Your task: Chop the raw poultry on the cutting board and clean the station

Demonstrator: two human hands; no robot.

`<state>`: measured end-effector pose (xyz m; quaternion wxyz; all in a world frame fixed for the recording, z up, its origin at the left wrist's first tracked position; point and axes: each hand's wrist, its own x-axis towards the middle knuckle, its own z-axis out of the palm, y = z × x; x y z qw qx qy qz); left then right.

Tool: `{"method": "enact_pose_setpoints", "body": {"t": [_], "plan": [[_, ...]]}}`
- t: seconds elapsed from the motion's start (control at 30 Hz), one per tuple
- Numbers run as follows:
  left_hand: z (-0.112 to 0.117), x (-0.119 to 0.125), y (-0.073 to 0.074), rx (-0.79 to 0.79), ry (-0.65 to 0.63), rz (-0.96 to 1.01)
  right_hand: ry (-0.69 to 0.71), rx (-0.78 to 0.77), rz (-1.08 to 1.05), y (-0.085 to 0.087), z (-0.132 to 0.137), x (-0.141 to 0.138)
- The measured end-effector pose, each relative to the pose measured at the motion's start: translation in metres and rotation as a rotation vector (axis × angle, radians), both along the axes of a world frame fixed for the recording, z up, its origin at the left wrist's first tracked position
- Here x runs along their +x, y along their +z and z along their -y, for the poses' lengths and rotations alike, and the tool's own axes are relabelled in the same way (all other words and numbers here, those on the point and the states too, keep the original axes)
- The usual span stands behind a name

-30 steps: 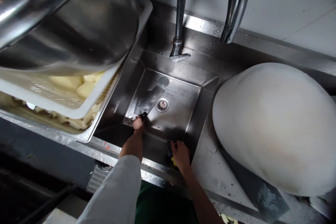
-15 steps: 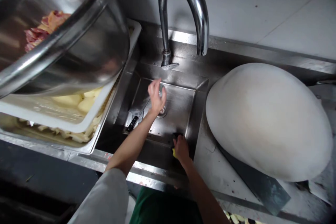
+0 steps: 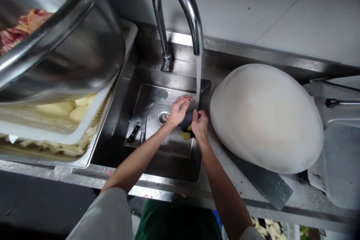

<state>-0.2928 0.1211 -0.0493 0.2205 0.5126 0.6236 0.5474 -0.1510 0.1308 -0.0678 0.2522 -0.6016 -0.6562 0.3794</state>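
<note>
your left grip [image 3: 180,109] and right grip [image 3: 200,123] both clasp the sponge [image 3: 186,124], held between them over the sink [image 3: 174,157]. water [image 3: 198,78] from the tap [image 3: 180,3] lands right at the grips. a cleaver [image 3: 140,114] lies left of the left grip, and a white chopping block [image 3: 264,116] sits right of the right grip on the surface [image 3: 244,195].

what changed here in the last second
The left hand let go of the knife in the sink, reached to the tap, then joined the right hand on the sponge. The right hand carried the sponge from the sink's near edge up under the water, which now runs. Knife, white board and big bowl stayed put.
</note>
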Motion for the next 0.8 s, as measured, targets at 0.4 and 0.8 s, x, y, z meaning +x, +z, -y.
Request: {"method": "enact_pose_setpoints", "body": {"t": [0.4, 0.8], "plan": [[-0.092, -0.109, 0.006, -0.124, 0.276, -0.364, -0.140, 0.081, -0.143, -0.003, -0.024, 0.002], [-0.031, -0.046, -0.012, 0.010, 0.557, 0.173, -0.306, 0.079, -0.256, -0.022, -0.056, -0.022]]}}
